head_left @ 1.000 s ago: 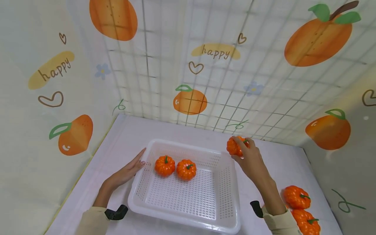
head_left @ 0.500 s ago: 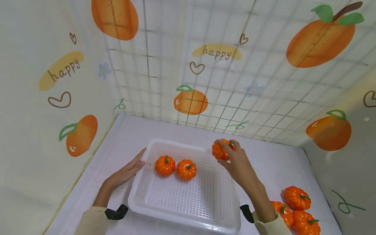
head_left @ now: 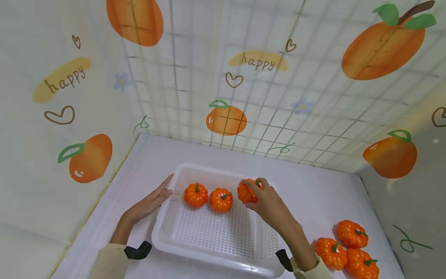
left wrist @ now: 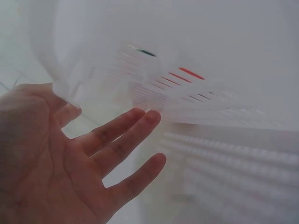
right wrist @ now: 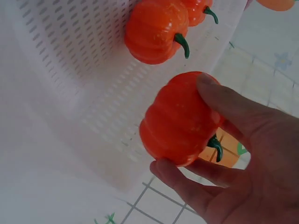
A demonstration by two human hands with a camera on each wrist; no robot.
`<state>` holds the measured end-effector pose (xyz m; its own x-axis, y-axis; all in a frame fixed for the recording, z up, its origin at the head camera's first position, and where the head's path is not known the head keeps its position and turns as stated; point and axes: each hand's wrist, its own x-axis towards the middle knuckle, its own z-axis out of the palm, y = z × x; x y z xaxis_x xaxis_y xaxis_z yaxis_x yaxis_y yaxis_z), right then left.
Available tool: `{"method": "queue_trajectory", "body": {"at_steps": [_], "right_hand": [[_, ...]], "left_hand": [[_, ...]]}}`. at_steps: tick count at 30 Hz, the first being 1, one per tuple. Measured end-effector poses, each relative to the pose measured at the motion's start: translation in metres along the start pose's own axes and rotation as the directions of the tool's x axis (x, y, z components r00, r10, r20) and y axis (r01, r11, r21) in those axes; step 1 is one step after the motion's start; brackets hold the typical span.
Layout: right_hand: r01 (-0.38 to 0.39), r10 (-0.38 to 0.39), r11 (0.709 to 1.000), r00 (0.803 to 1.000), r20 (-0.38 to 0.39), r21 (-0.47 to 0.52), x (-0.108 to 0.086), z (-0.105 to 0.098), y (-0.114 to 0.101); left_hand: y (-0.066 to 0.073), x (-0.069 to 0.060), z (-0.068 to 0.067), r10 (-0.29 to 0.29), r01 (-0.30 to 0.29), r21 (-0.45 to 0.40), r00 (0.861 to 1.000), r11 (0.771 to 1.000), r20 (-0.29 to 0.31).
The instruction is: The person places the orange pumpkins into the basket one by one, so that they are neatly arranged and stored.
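My right hand [head_left: 270, 205] grips a small orange pumpkin [head_left: 246, 192] with a green stem, over the back right part of a white perforated basket [head_left: 216, 267]. In the right wrist view the thumb and fingers hold this pumpkin [right wrist: 180, 121] from its sides. Two similar pumpkins, one at the left [head_left: 196, 195] and one beside it [head_left: 221, 200], sit in the back left of the basket. My left hand [head_left: 150, 203] touches the basket's left side, its fingers extended. The left wrist view shows that hand [left wrist: 93, 154] with spread fingers against the basket wall [left wrist: 224, 60].
Three more pumpkins lie grouped on the white table at the right: a back one [head_left: 352, 233], a left one [head_left: 329, 254] and a front one [head_left: 360, 265]. A printed curtain with a grid [head_left: 195, 77] behind it rises along the table's back edge.
My right hand has carried the pumpkin leftward and nearer, from beyond the basket's back right corner to over its inside. The left hand and the basket have stayed in place.
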<state>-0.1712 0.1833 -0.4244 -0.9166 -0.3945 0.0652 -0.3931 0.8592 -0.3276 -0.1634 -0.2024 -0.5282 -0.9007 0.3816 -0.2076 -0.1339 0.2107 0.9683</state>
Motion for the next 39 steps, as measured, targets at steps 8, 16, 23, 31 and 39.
{"method": "queue_trajectory", "body": {"at_steps": [8,16,23,31,39], "right_hand": [[-0.021,0.021,1.0,0.997,0.074,0.001,0.001,0.016,-0.009],[-0.072,0.081,0.995,0.989,0.121,-0.074,0.002,0.032,-0.019],[-0.072,0.092,0.987,0.985,0.143,-0.142,0.002,0.047,-0.026],[-0.136,0.157,0.983,0.969,0.19,-0.121,-0.002,0.056,-0.03],[-0.165,0.179,0.982,0.969,0.17,-0.092,-0.004,0.056,-0.036]], "left_hand": [[-0.003,-0.002,-0.003,0.017,-0.017,-0.016,1.0,1.0,0.024],[-0.004,-0.004,-0.007,0.036,-0.036,-0.004,0.999,0.999,0.037],[-0.006,-0.005,-0.01,0.043,-0.043,0.004,0.998,0.999,0.049],[-0.009,-0.005,-0.012,0.045,-0.046,0.009,0.996,0.999,0.073],[-0.013,-0.008,-0.016,0.055,-0.057,0.018,0.996,0.998,0.073]]}}
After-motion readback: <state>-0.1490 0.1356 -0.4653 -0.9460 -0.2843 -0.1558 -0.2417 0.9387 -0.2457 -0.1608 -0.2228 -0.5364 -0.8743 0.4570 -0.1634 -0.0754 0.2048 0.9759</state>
